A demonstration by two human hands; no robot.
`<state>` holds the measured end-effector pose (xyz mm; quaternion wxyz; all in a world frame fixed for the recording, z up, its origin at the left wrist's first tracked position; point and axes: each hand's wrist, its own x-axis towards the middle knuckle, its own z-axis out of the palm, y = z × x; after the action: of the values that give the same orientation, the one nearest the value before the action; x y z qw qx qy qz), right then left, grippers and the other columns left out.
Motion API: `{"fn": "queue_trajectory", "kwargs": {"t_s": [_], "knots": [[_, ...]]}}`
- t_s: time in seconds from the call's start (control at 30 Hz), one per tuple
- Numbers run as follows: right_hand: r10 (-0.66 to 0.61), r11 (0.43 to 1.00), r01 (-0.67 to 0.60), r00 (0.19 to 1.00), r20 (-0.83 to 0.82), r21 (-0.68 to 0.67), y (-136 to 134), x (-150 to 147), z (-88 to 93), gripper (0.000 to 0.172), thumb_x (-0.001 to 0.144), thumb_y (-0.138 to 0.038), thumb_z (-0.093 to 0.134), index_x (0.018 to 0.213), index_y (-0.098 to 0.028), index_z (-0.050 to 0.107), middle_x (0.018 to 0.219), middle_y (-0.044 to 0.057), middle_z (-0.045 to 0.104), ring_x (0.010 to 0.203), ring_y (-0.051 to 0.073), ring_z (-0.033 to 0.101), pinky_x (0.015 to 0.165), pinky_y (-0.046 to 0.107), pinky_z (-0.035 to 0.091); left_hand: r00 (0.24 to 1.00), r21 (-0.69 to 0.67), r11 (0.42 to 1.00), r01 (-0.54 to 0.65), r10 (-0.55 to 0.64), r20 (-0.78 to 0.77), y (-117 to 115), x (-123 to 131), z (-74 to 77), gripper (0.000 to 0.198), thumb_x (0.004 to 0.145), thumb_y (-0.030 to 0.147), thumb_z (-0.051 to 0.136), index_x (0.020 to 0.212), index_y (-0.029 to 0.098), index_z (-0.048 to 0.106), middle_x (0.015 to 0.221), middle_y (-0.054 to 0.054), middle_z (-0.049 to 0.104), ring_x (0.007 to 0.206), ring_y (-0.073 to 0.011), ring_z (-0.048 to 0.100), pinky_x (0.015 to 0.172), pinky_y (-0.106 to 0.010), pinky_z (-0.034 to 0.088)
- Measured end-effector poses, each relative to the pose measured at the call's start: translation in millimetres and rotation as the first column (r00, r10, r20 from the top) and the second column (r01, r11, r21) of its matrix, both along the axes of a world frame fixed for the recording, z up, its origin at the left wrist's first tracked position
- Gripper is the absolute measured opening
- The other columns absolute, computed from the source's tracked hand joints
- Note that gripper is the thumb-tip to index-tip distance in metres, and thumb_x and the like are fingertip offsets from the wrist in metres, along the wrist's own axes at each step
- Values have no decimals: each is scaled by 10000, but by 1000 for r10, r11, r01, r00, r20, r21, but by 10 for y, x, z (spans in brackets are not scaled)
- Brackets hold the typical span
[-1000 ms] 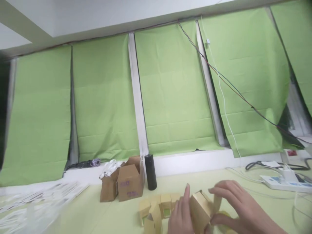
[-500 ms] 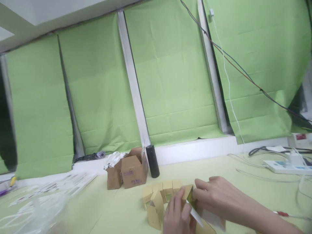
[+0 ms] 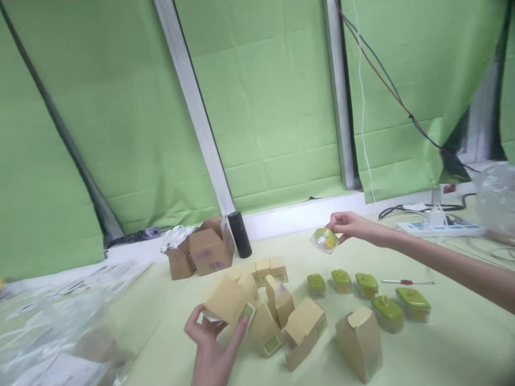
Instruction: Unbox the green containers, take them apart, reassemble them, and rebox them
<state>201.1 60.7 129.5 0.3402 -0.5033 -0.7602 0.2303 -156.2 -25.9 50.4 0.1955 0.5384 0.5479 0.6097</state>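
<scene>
My left hand (image 3: 215,343) is closed around a small tan cardboard box (image 3: 228,300), with the thumb near a small green label on its side. Held up at the right, my right hand (image 3: 348,225) pinches a small clear container with a green lid (image 3: 325,239); a yellow patch shows in it. Below that hand several similar green-lidded containers (image 3: 387,312) stand on the table. More tan boxes (image 3: 304,321) cluster just right of my left hand, some with raised flaps. One peaked tan box (image 3: 359,343) stands apart, nearer to me.
A screwdriver-like rod with a red part (image 3: 407,282) lies behind the containers. Brown cartons (image 3: 211,251) and a black cylinder (image 3: 240,235) stand at the back. A white power strip (image 3: 442,229) is at back right, clear plastic wrapping (image 3: 52,332) at left.
My hands have moved apart from the boxes: the left now holds a box up at left, the right a green-lidded container at right. The view has tilted down, showing more of the table.
</scene>
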Motion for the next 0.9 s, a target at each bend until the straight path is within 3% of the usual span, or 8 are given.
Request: {"fn": "queue_trajectory", "kwargs": {"t_s": [0.13, 0.3, 0.47, 0.53, 0.67, 0.77, 0.83, 0.9], "knots": [[-111, 991, 125, 964, 242, -46, 246, 211, -426, 155, 876, -277, 534, 861, -131, 582, 905, 43, 639, 819, 173, 621, 710, 326, 524, 959, 46, 997, 56, -67, 274, -23, -20, -148, 770, 533, 413, 771, 1025, 277, 193, 995, -80, 582, 786, -198, 640, 768, -417, 519], [-115, 984, 168, 852, 511, -59, 271, 266, -842, 222, 900, -300, 526, 1068, -163, 572, 1060, 51, 605, 862, 170, 609, 743, 358, 517, 922, 142, 986, 86, -133, 364, 39, 192, -145, 789, 529, 449, 769, 1044, 276, 197, 1099, -125, 543, 838, -185, 628, 783, -408, 513], [-110, 994, 86, 808, 578, 69, 367, 43, -761, 241, 897, -296, 531, 1098, -167, 557, 1114, 64, 583, 927, 189, 594, 792, 395, 499, 958, 160, 986, -44, -3, 286, 20, -84, -151, 833, 514, 462, 769, 1080, 275, 187, 1146, -146, 517, 908, -224, 613, 814, -455, 494], [-58, 994, -6, 822, 567, 110, 478, -222, -679, 248, 899, -294, 526, 1115, -174, 551, 1150, 68, 568, 964, 199, 582, 819, 409, 488, 982, 24, 999, -28, 23, 188, -2, -247, -294, 835, 545, 483, 738, 1124, 251, 184, 1081, -137, 553, 935, -254, 603, 859, -500, 456], [82, 980, -169, 826, 558, 106, 736, -958, -649, 294, 892, -294, 540, 1160, -174, 527, 1189, 75, 548, 995, 214, 573, 827, 426, 486, 990, -182, 974, 133, -121, 75, -59, -396, -729, 751, 634, 482, 630, 1190, 191, 219, 1021, -123, 579, 968, -268, 596, 911, -481, 429], [105, 982, -173, 822, 560, 70, 867, -1400, -738, 290, 894, -297, 536, 1155, -171, 529, 1170, 74, 558, 970, 207, 584, 809, 413, 496, 995, -103, 993, -51, 41, -96, -134, -407, -927, 812, 611, 428, 640, 1247, 148, 220, 1213, -177, 454, 1158, -313, 478, 1000, -489, 356], [97, 986, -154, 828, 553, 57, 895, -1529, -796, 278, 896, -297, 534, 1143, -169, 536, 1151, 71, 568, 949, 199, 591, 794, 402, 503, 940, 78, 968, -240, 252, -230, -203, -394, -927, 765, 613, 381, 654, 1234, 124, 288, 1280, -197, 382, 1215, -343, 412, 1025, -510, 328], [68, 988, -131, 846, 529, 83, 869, -1517, -810, 276, 896, -297, 534, 1140, -168, 537, 1145, 70, 570, 942, 197, 593, 789, 400, 505, 880, 287, 907, -308, 386, -275, -274, -338, -847, 599, 658, 313, 643, 1166, 139, 376, 1214, -180, 451, 1148, -329, 481, 991, -514, 375]]}}
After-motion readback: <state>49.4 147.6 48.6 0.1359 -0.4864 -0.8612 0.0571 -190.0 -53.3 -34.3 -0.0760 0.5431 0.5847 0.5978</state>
